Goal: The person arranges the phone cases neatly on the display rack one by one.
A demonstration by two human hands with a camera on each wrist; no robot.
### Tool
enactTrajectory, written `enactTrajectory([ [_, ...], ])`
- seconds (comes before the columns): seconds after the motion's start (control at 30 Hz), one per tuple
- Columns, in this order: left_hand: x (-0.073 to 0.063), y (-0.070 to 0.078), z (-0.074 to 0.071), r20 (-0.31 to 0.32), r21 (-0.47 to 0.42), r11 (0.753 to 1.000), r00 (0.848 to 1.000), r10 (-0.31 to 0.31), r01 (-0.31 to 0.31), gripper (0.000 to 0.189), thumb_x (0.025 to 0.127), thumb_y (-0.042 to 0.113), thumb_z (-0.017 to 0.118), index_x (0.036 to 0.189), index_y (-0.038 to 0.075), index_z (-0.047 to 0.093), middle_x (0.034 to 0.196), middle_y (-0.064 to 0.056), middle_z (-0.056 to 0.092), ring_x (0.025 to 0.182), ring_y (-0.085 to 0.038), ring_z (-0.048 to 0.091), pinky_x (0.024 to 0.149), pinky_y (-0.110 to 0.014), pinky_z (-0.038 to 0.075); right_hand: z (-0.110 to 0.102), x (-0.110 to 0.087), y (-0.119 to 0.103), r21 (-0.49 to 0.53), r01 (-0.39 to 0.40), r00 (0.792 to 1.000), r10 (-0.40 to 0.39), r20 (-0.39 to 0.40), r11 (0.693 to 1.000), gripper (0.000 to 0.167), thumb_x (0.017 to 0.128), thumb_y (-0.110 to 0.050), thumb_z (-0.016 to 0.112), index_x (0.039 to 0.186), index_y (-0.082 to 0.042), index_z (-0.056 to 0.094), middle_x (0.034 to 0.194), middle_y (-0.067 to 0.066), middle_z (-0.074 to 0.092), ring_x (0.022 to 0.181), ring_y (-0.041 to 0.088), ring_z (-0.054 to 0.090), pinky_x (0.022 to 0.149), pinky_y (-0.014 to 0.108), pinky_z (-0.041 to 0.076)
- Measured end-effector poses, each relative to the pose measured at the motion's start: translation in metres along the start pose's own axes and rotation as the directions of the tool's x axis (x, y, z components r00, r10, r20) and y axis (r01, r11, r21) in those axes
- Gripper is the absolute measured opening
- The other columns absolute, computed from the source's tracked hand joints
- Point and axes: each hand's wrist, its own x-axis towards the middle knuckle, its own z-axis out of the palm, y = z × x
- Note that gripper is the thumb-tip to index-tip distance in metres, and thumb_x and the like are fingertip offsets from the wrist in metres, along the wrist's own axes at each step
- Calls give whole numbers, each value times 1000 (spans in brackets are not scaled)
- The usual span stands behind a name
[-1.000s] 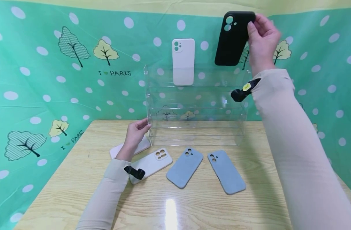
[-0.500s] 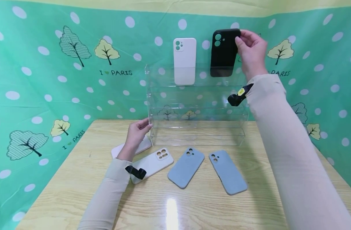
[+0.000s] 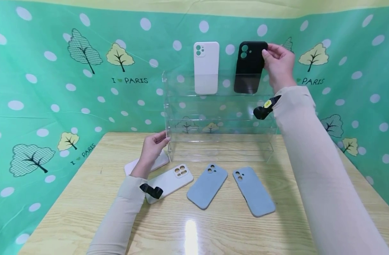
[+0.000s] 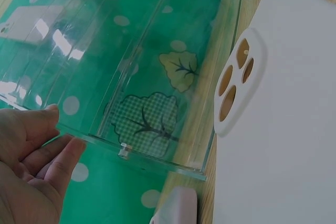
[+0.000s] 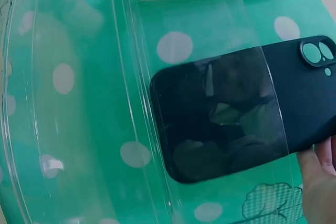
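My right hand (image 3: 280, 67) pinches the upper right edge of a black phone case (image 3: 251, 63). The case leans slightly in the top tier of a clear acrylic display rack (image 3: 221, 136), its lower part behind the front lip. In the right wrist view, the bottom edge of the black case (image 5: 173, 129) sits right at the shelf line. A white phone case (image 3: 206, 67) stands upright to its left in the same tier. Down at the left, my left hand (image 3: 153, 150) holds the rack's side panel between thumb and fingers; that grip also shows in the left wrist view.
Two blue phone cases (image 3: 207, 187) (image 3: 254, 193) lie on the wooden table (image 3: 232, 233) before the rack. Near my left forearm lie a white case (image 3: 170, 182) and a paler case (image 3: 161, 161), partly covered by the hand. A green patterned cloth (image 3: 86, 88) hangs behind.
My right hand has brought the black case down and left from above the rack, so its lower part now sits behind the top tier's lip. The left hand keeps its place.
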Motion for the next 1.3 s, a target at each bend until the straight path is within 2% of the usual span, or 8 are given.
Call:
enactTrajectory([
  [0.13,0,1,1,-5,-1,1000,1000,-2,2,41,92,15,62,130,3,54,128,-15,59,117,-24,57,97,-26,48,-3,1,-1,-23,-8,1000,8,-23,1000,23,83,-9,69,106,-11,71,103,1,67,95,12,62,89,21,52],
  [0.37,-1,0,1,-4,7,1000,1000,7,-7,40,92,15,62,130,3,54,128,-15,59,117,-24,57,97,-27,47,-1,2,0,-194,-29,997,14,-76,980,27,85,-14,68,112,-14,69,110,-2,65,97,9,60,94,22,49],
  [0.47,-1,0,1,-5,-2,1000,1000,11,-11,40,92,15,62,130,3,55,127,-15,59,117,-23,57,97,-25,47,1,3,2,-224,-36,995,15,-96,974,28,85,-14,68,113,-14,69,113,-1,64,98,8,60,94,22,48],
  [0.8,0,-1,1,-14,10,1000,1000,11,-10,40,92,15,62,129,4,55,128,-15,59,117,-23,57,96,-25,48,5,3,1,-345,-75,993,40,-109,936,35,89,-14,62,125,-16,61,131,-2,57,117,10,54,101,18,42],
  [1.0,1,-1,1,-15,5,1000,1000,15,-15,40,92,13,62,129,3,54,127,-16,58,117,-24,57,94,-24,49,1,-1,-1,-308,-52,993,17,-117,950,38,88,-17,65,126,-16,60,131,-2,55,116,9,54,100,17,42],
  [1.17,1,-1,1,-14,-3,1000,999,29,-29,39,91,11,62,128,1,54,126,-17,59,116,-25,58,93,-23,50,-8,-5,-9,-136,-25,995,11,-100,990,39,84,-17,71,122,-13,62,130,-3,55,114,10,56,98,17,44],
  [1.3,1,-1,1,-15,2,1000,1000,26,-26,40,91,12,62,129,1,54,127,-17,59,116,-25,57,94,-24,49,-18,-8,-17,-21,-10,998,8,-66,1000,38,81,-16,74,117,-11,65,127,0,59,114,11,58,96,18,46],
])
